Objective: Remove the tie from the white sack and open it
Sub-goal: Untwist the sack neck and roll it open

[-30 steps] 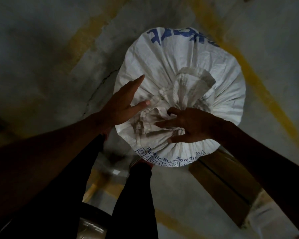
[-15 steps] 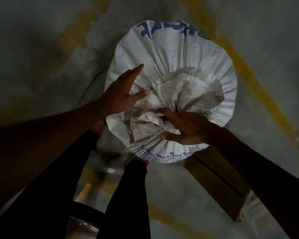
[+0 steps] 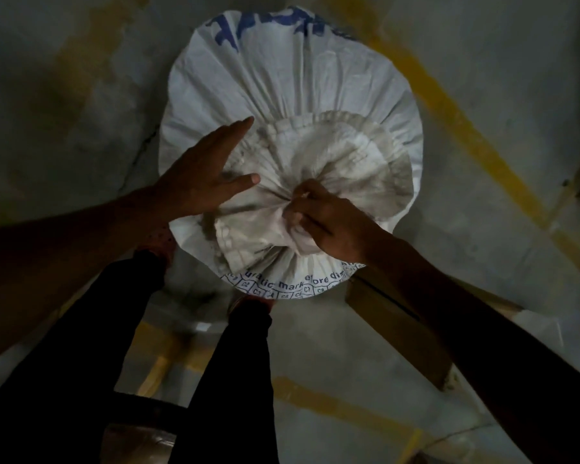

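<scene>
Right hand (image 3: 329, 226) has now clenched its fingers on the white sack's (image 3: 282, 95) spread, dusty mouth; left hand (image 3: 205, 169) flat.

My left hand (image 3: 203, 177) flat, fingers straight and together, thumb splayed, my right hand (image 3: 329, 222) curled in a pinch, both forearms reaching forward, bare.

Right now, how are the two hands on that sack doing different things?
The left hand lies open and flat, fingers spread, on the white sack; the right hand is curled, its grip pinching the gathered neck. The left sits off-centre, the right at the bunched centre. Both touch the sack's top.
</scene>
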Action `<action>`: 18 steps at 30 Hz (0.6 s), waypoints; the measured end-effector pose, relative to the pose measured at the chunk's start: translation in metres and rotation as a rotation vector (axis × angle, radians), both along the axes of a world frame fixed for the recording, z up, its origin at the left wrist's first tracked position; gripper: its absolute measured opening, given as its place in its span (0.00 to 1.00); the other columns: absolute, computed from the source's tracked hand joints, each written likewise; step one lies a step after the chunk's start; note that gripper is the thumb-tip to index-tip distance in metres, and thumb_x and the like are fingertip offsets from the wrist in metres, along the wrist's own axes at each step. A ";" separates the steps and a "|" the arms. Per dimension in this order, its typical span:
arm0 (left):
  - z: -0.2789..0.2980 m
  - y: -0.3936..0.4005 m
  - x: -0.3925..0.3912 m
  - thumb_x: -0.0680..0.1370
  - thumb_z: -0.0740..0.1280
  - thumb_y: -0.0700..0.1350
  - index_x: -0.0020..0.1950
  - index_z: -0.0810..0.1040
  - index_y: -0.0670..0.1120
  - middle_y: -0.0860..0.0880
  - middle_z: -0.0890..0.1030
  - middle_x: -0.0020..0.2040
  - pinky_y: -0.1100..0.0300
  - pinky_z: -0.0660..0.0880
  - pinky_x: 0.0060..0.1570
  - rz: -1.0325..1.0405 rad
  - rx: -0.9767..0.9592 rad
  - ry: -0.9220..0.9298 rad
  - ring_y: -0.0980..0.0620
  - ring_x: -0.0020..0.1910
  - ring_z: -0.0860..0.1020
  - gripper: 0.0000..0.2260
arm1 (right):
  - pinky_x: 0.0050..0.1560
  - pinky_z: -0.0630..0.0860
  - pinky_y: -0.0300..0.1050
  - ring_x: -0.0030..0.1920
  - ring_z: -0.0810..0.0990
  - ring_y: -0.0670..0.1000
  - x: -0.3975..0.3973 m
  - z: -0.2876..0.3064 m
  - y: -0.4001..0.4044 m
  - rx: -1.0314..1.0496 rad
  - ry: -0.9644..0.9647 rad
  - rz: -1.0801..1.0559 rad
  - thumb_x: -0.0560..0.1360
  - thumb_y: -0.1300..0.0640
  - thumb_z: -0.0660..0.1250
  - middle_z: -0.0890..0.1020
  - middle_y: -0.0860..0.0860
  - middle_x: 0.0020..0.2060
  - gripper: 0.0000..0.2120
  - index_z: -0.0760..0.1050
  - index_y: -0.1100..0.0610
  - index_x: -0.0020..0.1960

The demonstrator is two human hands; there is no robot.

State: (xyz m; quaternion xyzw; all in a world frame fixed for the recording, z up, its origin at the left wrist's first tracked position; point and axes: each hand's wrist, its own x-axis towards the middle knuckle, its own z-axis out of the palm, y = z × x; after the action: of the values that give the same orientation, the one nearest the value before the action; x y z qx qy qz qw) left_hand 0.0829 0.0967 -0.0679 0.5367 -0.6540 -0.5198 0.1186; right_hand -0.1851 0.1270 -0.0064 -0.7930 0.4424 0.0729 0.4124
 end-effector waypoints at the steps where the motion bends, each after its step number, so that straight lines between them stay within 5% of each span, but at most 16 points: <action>1: 0.001 0.001 -0.002 0.76 0.68 0.67 0.85 0.51 0.57 0.52 0.58 0.85 0.49 0.58 0.82 -0.008 0.006 -0.006 0.50 0.84 0.57 0.44 | 0.48 0.81 0.56 0.50 0.82 0.59 -0.004 0.001 0.002 0.008 0.035 -0.010 0.82 0.54 0.58 0.73 0.55 0.63 0.15 0.76 0.56 0.63; 5: 0.004 0.000 -0.014 0.72 0.62 0.72 0.85 0.51 0.57 0.52 0.57 0.85 0.45 0.58 0.82 -0.043 -0.015 -0.037 0.50 0.84 0.56 0.46 | 0.54 0.80 0.60 0.57 0.82 0.62 -0.021 0.001 0.014 0.010 0.134 0.005 0.83 0.50 0.55 0.77 0.56 0.66 0.20 0.71 0.56 0.70; 11: -0.004 -0.002 -0.026 0.74 0.61 0.72 0.86 0.51 0.55 0.47 0.55 0.86 0.41 0.59 0.81 -0.060 -0.142 -0.101 0.46 0.85 0.55 0.45 | 0.55 0.80 0.59 0.57 0.84 0.62 -0.038 0.009 0.021 -0.072 0.393 0.016 0.81 0.36 0.45 0.84 0.56 0.60 0.28 0.67 0.43 0.76; 14: -0.006 -0.005 -0.034 0.75 0.60 0.72 0.86 0.51 0.53 0.44 0.51 0.87 0.37 0.53 0.82 -0.091 -0.231 -0.197 0.42 0.85 0.50 0.45 | 0.50 0.78 0.53 0.51 0.84 0.59 -0.044 0.011 0.021 -0.089 0.501 0.112 0.81 0.35 0.44 0.85 0.54 0.49 0.30 0.81 0.46 0.59; 18: -0.004 -0.005 -0.043 0.76 0.56 0.74 0.86 0.49 0.52 0.43 0.46 0.87 0.33 0.43 0.81 -0.142 -0.346 -0.343 0.40 0.86 0.43 0.45 | 0.46 0.71 0.52 0.40 0.83 0.61 -0.051 0.004 0.033 -0.234 0.587 0.253 0.83 0.39 0.47 0.83 0.56 0.42 0.32 0.82 0.56 0.39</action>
State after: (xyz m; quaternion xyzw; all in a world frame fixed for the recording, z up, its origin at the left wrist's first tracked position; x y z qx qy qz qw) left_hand 0.0400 0.0917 -0.0717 0.5412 -0.7800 -0.3085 0.0593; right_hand -0.2358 0.1598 -0.0028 -0.8287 0.4456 0.2976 0.1614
